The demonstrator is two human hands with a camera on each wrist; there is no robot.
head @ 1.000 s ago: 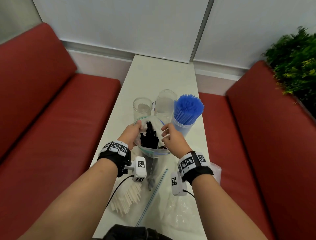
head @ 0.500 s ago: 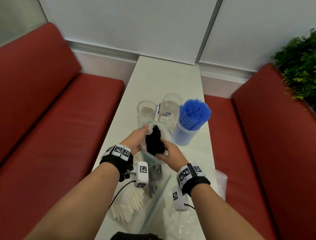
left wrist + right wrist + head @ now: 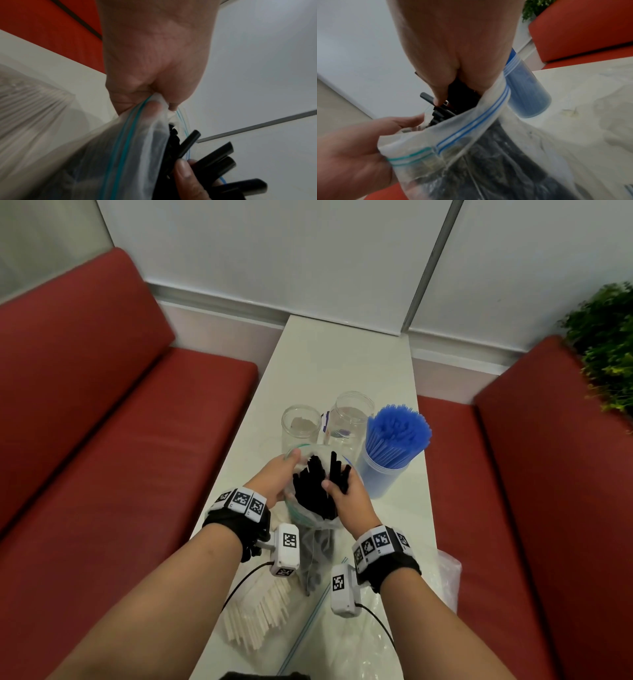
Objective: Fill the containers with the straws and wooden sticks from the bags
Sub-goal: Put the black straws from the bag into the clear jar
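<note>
A clear zip bag [image 3: 310, 517] of black straws [image 3: 313, 486] is held upright above the white table [image 3: 342, 361]. My left hand [image 3: 274, 479] pinches the bag's rim [image 3: 154, 100] on its left side. My right hand [image 3: 349, 498] reaches into the bag's mouth and grips a bunch of black straws [image 3: 453, 94], whose tips stick out [image 3: 221, 155]. Behind the bag stand two empty clear jars [image 3: 299, 424] [image 3: 352, 414]. A jar full of blue straws [image 3: 394, 440] stands to the right.
A bag of white sticks [image 3: 255, 616] lies on the table under my left forearm. An empty crumpled bag [image 3: 442, 577] lies near the right edge. Red bench seats [image 3: 120, 457] flank the narrow table. A green plant [image 3: 606, 344] stands at the far right.
My right hand moved from the bag's right rim into its mouth and closed on the black straws. The straws now stick further out of the bag. The left hand kept its hold.
</note>
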